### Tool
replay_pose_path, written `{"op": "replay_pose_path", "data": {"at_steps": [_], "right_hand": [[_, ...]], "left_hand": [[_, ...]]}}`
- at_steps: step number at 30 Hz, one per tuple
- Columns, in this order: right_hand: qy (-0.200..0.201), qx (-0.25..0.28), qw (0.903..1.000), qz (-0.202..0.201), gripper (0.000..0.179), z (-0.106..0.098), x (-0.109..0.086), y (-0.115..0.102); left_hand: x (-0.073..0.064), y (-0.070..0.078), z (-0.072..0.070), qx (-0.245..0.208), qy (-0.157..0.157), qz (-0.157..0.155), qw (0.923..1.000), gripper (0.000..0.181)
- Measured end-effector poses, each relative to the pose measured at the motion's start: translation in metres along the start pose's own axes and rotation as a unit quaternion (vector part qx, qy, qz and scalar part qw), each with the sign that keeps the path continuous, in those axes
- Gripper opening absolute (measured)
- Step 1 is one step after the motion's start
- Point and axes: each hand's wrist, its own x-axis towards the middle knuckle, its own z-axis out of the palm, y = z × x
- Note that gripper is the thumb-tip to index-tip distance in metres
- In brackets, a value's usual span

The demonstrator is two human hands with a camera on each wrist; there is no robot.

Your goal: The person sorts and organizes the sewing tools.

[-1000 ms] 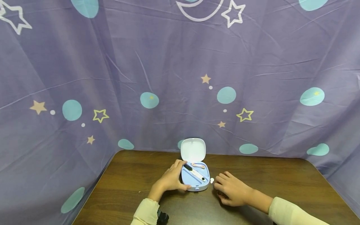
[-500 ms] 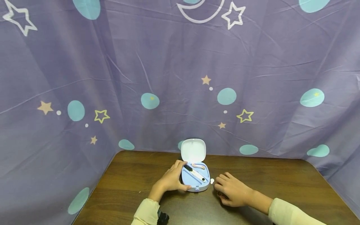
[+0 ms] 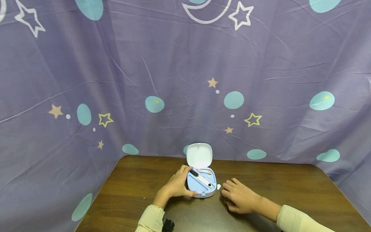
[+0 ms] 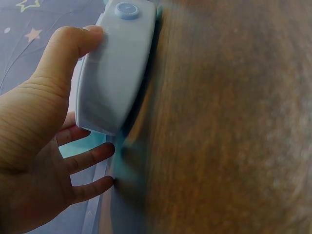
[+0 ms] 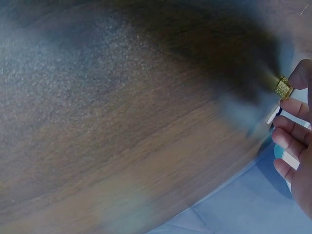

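Observation:
A small light-blue case [image 3: 201, 190] stands open on the table, its white lid [image 3: 199, 155] raised at the back. My left hand [image 3: 177, 184] grips its left side, with the thumb at the front edge; the left wrist view shows that thumb on the case wall [image 4: 117, 68]. Inside lie a white tool with a black end [image 3: 200, 178] and a thin pinkish looped item [image 3: 204, 171]. To the right, my right hand [image 3: 242, 197] pinches a small gold dimpled thimble [image 5: 283, 88] between thumb and index finger, just above or on the table; contact is unclear.
Small white round pieces [image 3: 218, 186] lie between the case and the right hand. The brown wooden table [image 3: 139, 180] reaches back to a purple patterned curtain [image 3: 185, 80]. A tiny pale speck [image 3: 144, 198] lies on the left of the table.
The head view has shifted very slightly. Both hands, the case and its contents stay in place.

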Motion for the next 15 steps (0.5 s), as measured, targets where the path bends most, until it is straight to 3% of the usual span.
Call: {"op": "replay_pose_path", "data": {"at_steps": [15], "right_hand": [[0.016, -0.015, 0.9997, 0.008, 0.028, -0.0030, 0.0057, 0.0021]], "left_hand": [[0.0004, -0.0020, 0.0017, 0.006, 0.003, 0.005, 1.0000, 0.103]]}}
